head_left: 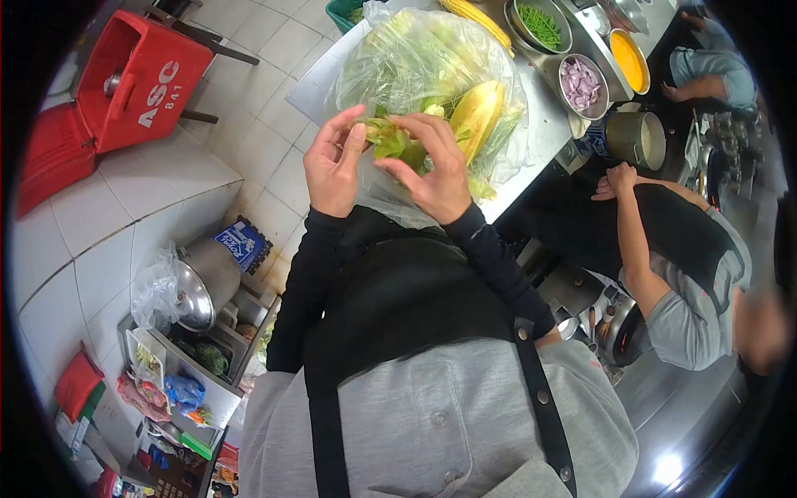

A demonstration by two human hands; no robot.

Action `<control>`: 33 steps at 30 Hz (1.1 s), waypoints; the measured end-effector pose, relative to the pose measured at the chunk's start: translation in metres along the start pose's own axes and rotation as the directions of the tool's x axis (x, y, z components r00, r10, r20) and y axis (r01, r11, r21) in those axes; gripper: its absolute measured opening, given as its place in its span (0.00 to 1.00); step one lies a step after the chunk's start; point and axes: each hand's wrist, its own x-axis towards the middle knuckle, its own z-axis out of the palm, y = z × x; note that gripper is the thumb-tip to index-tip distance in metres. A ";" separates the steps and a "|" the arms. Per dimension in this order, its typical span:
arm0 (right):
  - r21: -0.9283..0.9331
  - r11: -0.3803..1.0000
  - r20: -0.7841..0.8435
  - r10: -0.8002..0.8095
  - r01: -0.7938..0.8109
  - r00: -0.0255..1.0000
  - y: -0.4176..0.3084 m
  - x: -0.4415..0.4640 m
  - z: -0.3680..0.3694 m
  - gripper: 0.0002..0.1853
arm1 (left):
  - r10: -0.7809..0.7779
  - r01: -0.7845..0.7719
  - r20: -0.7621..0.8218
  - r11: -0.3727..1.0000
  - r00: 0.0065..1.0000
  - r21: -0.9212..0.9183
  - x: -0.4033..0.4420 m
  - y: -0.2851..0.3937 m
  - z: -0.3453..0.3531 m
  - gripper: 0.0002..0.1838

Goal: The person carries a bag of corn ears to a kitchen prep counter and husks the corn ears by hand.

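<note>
My left hand (336, 166) pinches a green leafy piece (383, 139) between thumb and fingers. On the other side of that piece is my right hand (433, 166), its thumb and fingers apart and curved around the leaves, the fingertips touching them. Beyond both hands, a clear plastic bag (407, 62) full of pale green husks lies on the metal table (541, 137). A yellowish-green ear in husk (477, 116) rests on the bag, right of my right hand. At the table's far side lies a bare yellow corn cob (477, 21).
Bowls of green beans (538, 26), chopped purple onions (581, 86) and orange liquid (629, 60) stand at the upper right, near a pot (635, 139). A co-worker (681, 257) stands at the right. A red bin (141, 79) is at the upper left.
</note>
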 end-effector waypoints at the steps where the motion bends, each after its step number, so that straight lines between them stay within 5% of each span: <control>1: -0.032 0.999 -0.032 0.004 -0.005 0.999 0.001 0.001 0.005 0.22 | 0.004 -0.004 -0.001 1.000 1.000 -0.013 -0.001 -0.001 0.002 0.14; 5: 0.043 0.998 -0.266 0.045 -0.035 0.963 -0.001 -0.001 0.018 0.16 | 0.143 -0.141 0.007 0.965 0.990 0.220 -0.001 -0.013 0.001 0.12; 14: -0.133 0.991 -0.261 -0.064 0.030 0.963 0.004 -0.004 0.020 0.09 | 0.269 -0.169 -0.128 0.843 0.955 0.511 0.015 -0.002 0.019 0.12; 20: -0.278 0.960 -0.276 -0.116 0.036 0.954 -0.020 0.007 0.014 0.15 | 0.178 -0.097 -0.117 0.861 0.977 0.499 0.015 0.009 0.024 0.12; 23: -0.101 0.991 -0.125 0.071 -0.084 0.990 -0.005 0.013 0.010 0.19 | 0.070 -0.009 -0.117 0.890 0.991 0.456 0.018 -0.002 0.013 0.12; 26: -0.027 0.997 0.072 0.068 -0.066 0.995 0.001 0.012 0.006 0.20 | 0.087 -0.017 -0.137 0.895 0.987 0.446 0.016 -0.004 0.014 0.12; 33: -0.083 0.997 -0.044 0.007 -0.010 0.999 -0.017 -0.015 0.010 0.16 | -0.135 0.227 -0.340 0.941 0.931 0.250 0.018 -0.025 0.001 0.12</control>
